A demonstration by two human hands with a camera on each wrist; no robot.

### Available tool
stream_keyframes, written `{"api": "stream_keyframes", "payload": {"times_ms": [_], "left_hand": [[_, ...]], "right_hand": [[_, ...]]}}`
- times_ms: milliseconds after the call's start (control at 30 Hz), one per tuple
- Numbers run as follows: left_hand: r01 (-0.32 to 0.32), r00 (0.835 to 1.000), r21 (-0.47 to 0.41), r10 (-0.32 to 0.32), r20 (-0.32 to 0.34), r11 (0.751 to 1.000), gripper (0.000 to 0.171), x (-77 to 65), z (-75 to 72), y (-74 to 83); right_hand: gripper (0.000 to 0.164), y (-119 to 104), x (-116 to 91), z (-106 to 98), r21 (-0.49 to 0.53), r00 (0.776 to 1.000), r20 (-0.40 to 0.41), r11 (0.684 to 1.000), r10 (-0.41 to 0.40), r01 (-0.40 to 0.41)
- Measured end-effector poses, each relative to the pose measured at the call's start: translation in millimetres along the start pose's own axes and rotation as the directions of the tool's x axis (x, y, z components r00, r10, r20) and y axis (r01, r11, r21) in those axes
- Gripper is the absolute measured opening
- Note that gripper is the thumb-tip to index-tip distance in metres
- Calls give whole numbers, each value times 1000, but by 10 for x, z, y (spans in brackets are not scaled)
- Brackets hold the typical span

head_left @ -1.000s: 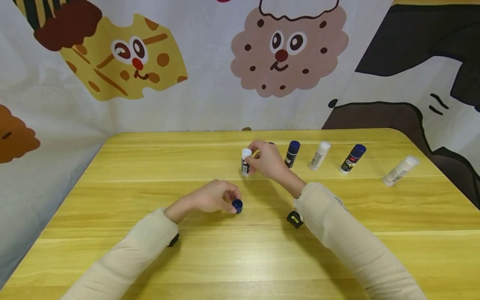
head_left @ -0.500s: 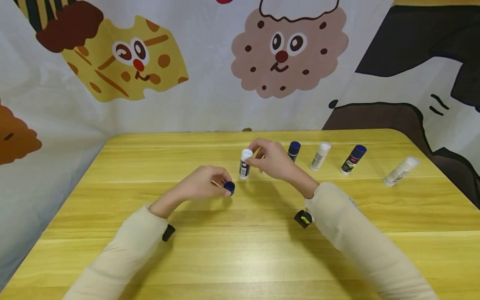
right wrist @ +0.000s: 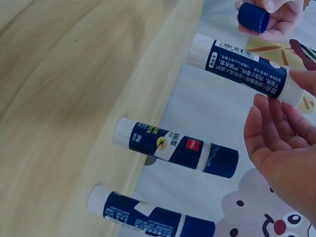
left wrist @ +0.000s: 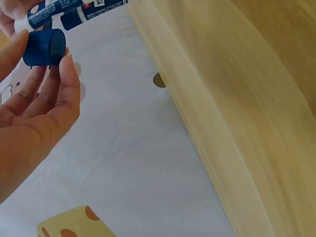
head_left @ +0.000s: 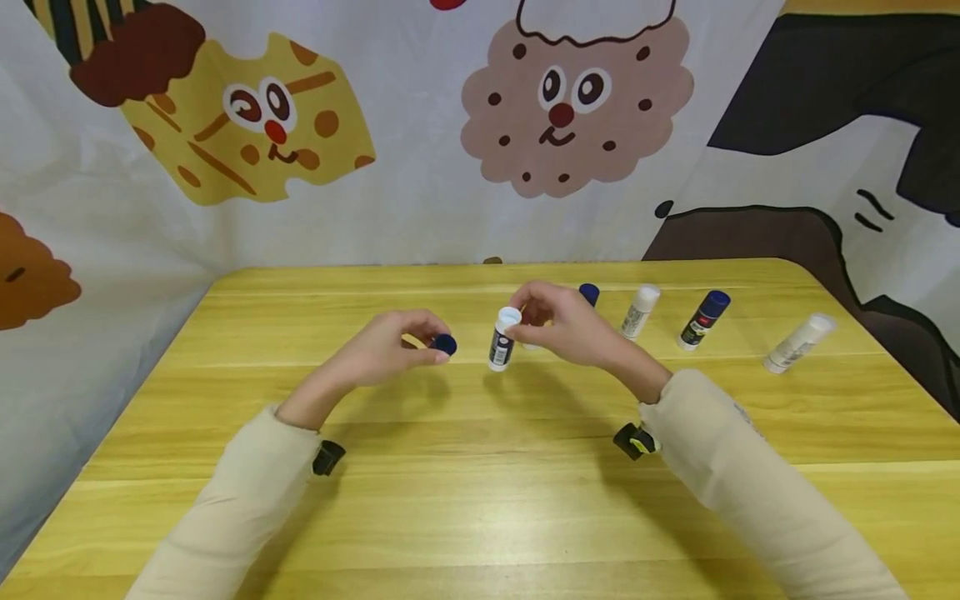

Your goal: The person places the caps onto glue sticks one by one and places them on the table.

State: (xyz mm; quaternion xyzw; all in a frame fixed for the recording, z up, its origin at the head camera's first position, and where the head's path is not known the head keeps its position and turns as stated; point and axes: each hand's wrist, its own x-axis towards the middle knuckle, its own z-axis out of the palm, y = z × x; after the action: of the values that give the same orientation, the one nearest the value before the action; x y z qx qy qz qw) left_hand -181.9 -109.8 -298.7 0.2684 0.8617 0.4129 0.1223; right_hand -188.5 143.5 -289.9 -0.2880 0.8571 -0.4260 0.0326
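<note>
My left hand (head_left: 382,346) pinches a small blue cap (head_left: 445,344) between thumb and fingers, a little above the table. The left wrist view shows the cap's closed end facing away from the palm. My right hand (head_left: 573,325) grips an uncapped glue stick (head_left: 501,348) near its top, thumb on one side and fingertips on the other. The stick has a dark blue label with a barcode, a white base and a white top end; it leans slightly. Cap and stick are apart, with a small gap between them. In the right wrist view the cap (right wrist: 253,18) lies beyond the stick (right wrist: 244,69).
Several capped glue sticks stand in a row to the right: a blue-capped one (head_left: 589,293) partly behind my right hand, a white one (head_left: 639,312), another blue-capped one (head_left: 705,321) and a pale one (head_left: 801,343). A cartoon-printed cloth (head_left: 420,167) hangs behind the wooden table (head_left: 480,500).
My left hand has carried the cap away from me and to the left. My right hand has brought the glue stick slightly right and nearer, and it now leans more.
</note>
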Motion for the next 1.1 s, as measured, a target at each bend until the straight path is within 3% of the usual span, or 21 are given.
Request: {"api": "stream_keyframes", "payload": {"times_ms": [267, 433, 667, 1100], "left_hand": [[-8, 1000, 2, 8, 0, 1000, 20, 1, 35, -45], [22, 1000, -22, -21, 23, 1000, 19, -8, 73, -78], [58, 998, -55, -56, 31, 997, 20, -14, 93, -108], [64, 998, -114, -62, 25, 991, 21, -2, 99, -132]], "right_hand": [[18, 132, -46, 66, 85, 997, 77, 996, 9, -15], [18, 231, -72, 148, 86, 993, 116, 996, 20, -30], [20, 250, -75, 197, 75, 993, 117, 996, 31, -40], [21, 249, -57, 217, 92, 990, 127, 993, 57, -69]]}}
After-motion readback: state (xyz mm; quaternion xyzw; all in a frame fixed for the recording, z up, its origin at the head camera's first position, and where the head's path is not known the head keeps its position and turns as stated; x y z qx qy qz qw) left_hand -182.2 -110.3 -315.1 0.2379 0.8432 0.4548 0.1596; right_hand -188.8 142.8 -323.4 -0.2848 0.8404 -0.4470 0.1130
